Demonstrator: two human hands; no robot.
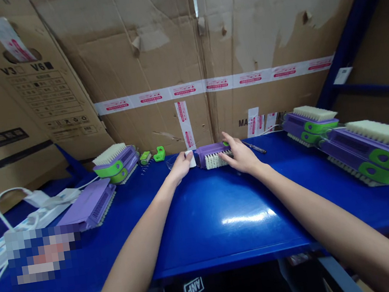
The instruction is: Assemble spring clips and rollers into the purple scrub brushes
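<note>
**Purple brush block sits between two hands at the back of a blue tabletop**

The purple brush block [214, 150] lies on the blue tabletop [223, 215], its pale bristles facing the front. The left hand [181, 166] is just beside its left end, thumb and fingers pinching a small white piece [191, 159]. The right hand [242, 155] is at the block's right end, fingers spread, thumb reaching over the bristles; whether it presses down cannot be told.

The cardboard wall [253, 25] rises close behind the block, leaving little depth there. Toward the front, a broad stretch of glossy blue surface runs between the forearms to the table's front edge [233, 260]. On the left, a green bracket [159, 154] and a purple-and-green brush [117, 165] stand near the wall. On the right, a slim dark tool [255, 147] lies near the right hand, with two larger brush assemblies [374, 153] farther out.
</note>
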